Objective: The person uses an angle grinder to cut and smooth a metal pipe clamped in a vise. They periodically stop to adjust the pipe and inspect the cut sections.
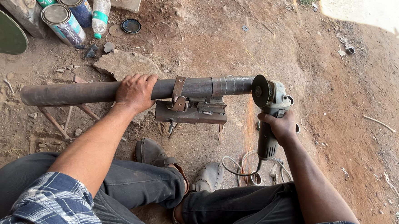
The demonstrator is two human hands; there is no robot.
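The steel pipe (pixel 96 92) lies horizontal above the dirt floor (pixel 345 110), clamped in a small metal vise stand (pixel 191 111) near its right end and resting on thin rusty legs (pixel 55 120) further left. There is only the head view, looking down from above. The pipe is long, round and dark, with a rusty brown skin; close to the right end the surface is brighter and shows ring marks.

I judge it as heavy and fully stiff, so it will not bend, but a round pipe can roll or turn in the clamp. The skin looks rough, not slippery. A good place to hold it is the middle part, just left of the clamp strap, well away from the cut end, which is probably hot and sharp.

The left hand (pixel 134 92) is there already, palm down, fingers curled over the top of the pipe and pressing it. The right hand (pixel 278 125) is closed firmly around the body of an angle grinder (pixel 268 112), whose disc (pixel 260 90) meets the right end of the pipe. Fine orange sparks (pixel 250 123) fall below the disc. The grinder's cable (pixel 242 166) lies coiled on the floor near the person's shoes (pixel 154 153). Tins (pixel 63 24) and a plastic bottle (pixel 100 15) stand far behind.
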